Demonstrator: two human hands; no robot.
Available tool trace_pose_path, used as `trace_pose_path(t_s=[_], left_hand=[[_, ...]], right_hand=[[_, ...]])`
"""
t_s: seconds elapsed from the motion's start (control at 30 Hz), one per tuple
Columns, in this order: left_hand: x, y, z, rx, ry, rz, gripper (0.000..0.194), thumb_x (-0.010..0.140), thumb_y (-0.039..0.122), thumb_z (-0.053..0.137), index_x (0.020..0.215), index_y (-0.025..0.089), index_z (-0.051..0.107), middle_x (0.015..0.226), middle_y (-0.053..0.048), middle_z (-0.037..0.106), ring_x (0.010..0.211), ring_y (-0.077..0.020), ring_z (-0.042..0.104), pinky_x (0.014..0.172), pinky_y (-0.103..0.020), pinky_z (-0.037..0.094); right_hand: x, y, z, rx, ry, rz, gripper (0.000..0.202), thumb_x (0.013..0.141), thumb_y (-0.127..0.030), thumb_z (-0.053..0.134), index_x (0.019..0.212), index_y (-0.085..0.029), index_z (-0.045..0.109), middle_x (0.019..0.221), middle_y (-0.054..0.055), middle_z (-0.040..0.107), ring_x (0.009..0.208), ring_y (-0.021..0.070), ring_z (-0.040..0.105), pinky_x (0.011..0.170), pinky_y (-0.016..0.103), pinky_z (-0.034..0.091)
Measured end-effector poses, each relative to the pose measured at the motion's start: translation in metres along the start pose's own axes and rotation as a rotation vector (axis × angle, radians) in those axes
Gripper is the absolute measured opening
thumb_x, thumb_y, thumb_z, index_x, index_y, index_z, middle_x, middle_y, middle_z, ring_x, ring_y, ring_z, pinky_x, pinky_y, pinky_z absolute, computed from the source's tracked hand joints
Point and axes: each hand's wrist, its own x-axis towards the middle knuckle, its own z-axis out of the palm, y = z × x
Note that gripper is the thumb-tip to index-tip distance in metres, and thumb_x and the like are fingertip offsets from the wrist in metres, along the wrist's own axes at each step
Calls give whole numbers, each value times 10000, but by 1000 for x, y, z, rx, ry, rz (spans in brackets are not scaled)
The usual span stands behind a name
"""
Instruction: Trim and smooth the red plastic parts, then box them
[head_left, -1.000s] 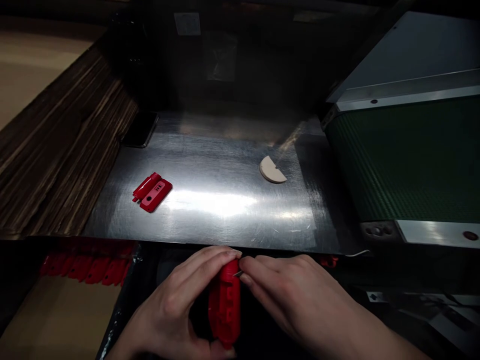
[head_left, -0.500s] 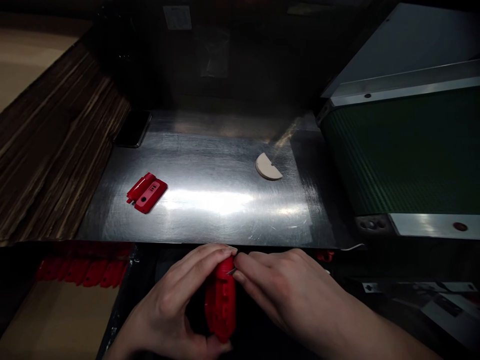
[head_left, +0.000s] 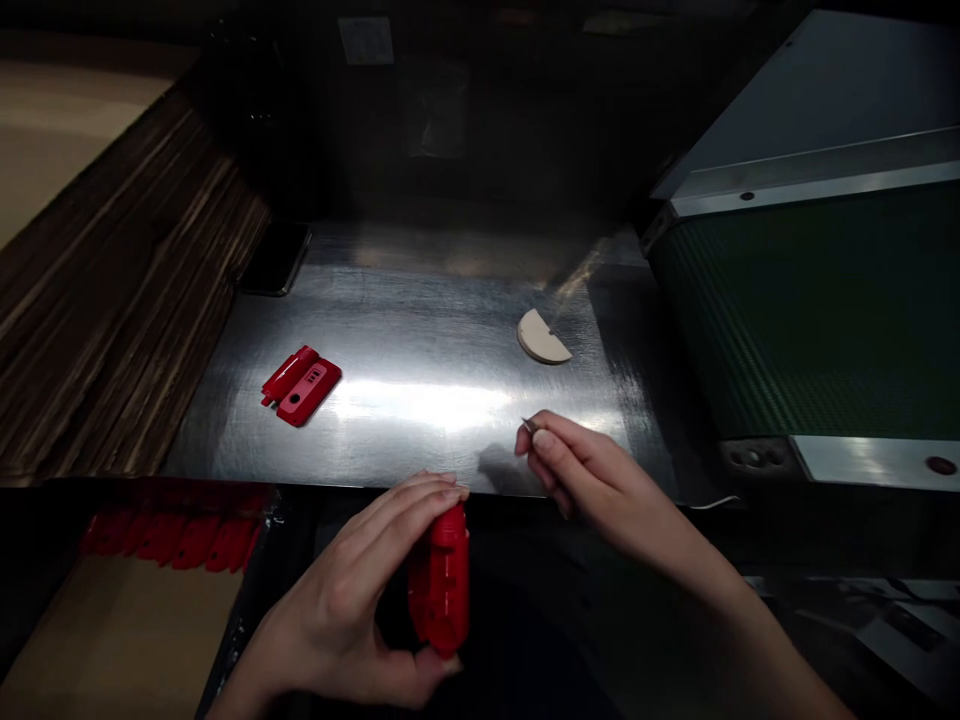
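Observation:
My left hand [head_left: 360, 590] grips a red plastic housing [head_left: 448, 585] on edge, fingers over its top and thumb under its bottom, just in front of the metal table's near edge. Over that edge, to the right, my right hand [head_left: 589, 465] pinches a small pointed metal blade [head_left: 529, 425] between thumb and fingers, its tip facing up and left. Most of the blade is hidden in the fingers. Another red plastic part [head_left: 302, 387], with a dark round hole and small slots, lies at the left of the tabletop.
A pale half-round piece [head_left: 544, 338] rests on the metal table [head_left: 405, 330]. A phone [head_left: 277, 258] lies beside stacked cardboard [head_left: 112, 290] at left. Several red parts [head_left: 172, 540] sit in a box below. A green conveyor belt [head_left: 825, 320] runs along the right.
My right hand has moved away from the red housing, up and to the right, taking the blade along. My left hand still holds the housing. The view has shifted slightly.

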Motion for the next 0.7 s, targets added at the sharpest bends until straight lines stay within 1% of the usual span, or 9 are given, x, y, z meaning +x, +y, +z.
trace_pose_path(t_s=[0.07, 0.13, 0.17, 0.23, 0.33, 0.4, 0.47, 0.6, 0.7], left_hand=[[0, -1, -2, -31, 7, -18, 1061, 741, 287, 909, 1634, 147, 353, 1579, -190, 546, 1506, -352, 480, 1279, -443, 407], [-1, -5, -2, -83, 8, -75, 1110, 712, 306, 941, 1642, 197, 346, 1606, -181, 521, 1500, -366, 488, 1273, -466, 409], [-3, -8, 0, -124, 12, -122, 1125, 709, 332, 956, 1645, 227, 341, 1621, -180, 503, 1492, -376, 495, 1263, -481, 417], [-5, -15, 8, -279, 65, -223, 1115, 713, 429, 971, 1630, 278, 356, 1635, -188, 483, 1472, -402, 514, 1230, -519, 443], [-3, -26, 29, -732, 244, -310, 1054, 703, 639, 941, 1557, 295, 429, 1601, -221, 515, 1412, -444, 566, 1154, -553, 503], [1, -31, 44, -1050, 339, -327, 951, 758, 685, 878, 1521, 289, 470, 1589, -222, 525, 1388, -455, 586, 1106, -561, 541], [7, -33, 56, -1255, 371, -356, 821, 853, 673, 787, 1521, 294, 497, 1636, -195, 474, 1420, -465, 550, 1102, -587, 542], [18, -36, 66, -1367, 430, -408, 685, 946, 673, 634, 1526, 318, 552, 1754, -96, 292, 1519, -474, 414, 1155, -594, 504], [24, -40, 64, -1367, 534, -387, 582, 970, 598, 619, 1495, 347, 595, 1777, -37, 244, 1523, -445, 421, 1108, -508, 568]], right_hand=[[10, 25, 2, -282, 171, 34, 336, 1156, -443, 395, 1095, -227, 645, 824, -13, 647, 681, 170, 624, 612, 294, 466], [19, 45, 5, -517, 290, 42, 293, 1131, -348, 414, 1200, -199, 656, 1050, 62, 709, 858, 238, 682, 691, 346, 496], [22, 53, 7, -574, 318, 51, 311, 1117, -323, 415, 1264, -177, 647, 1154, 104, 694, 941, 279, 682, 708, 372, 506], [27, 60, 8, -645, 322, 52, 368, 1103, -324, 426, 1351, -138, 623, 1232, 153, 653, 1044, 334, 657, 727, 408, 526], [40, 56, -4, -738, 325, 28, 381, 1098, -345, 466, 1355, -124, 641, 1255, 159, 634, 1172, 344, 606, 899, 439, 538], [59, 50, -18, -780, 387, 69, 407, 1117, -343, 423, 1391, -116, 621, 1313, 178, 619, 1229, 352, 577, 991, 456, 507], [86, 46, -33, -806, 449, 161, 450, 1124, -345, 398, 1432, -71, 578, 1363, 233, 596, 1274, 399, 547, 1015, 501, 488], [132, 45, -45, -813, 440, 259, 425, 1072, -333, 550, 1319, 9, 606, 1386, 302, 586, 1304, 443, 527, 1072, 525, 438], [133, 38, -36, -802, 478, 231, 364, 1038, -260, 602, 1308, -20, 563, 1409, 289, 575, 1333, 430, 515, 1064, 487, 431]])
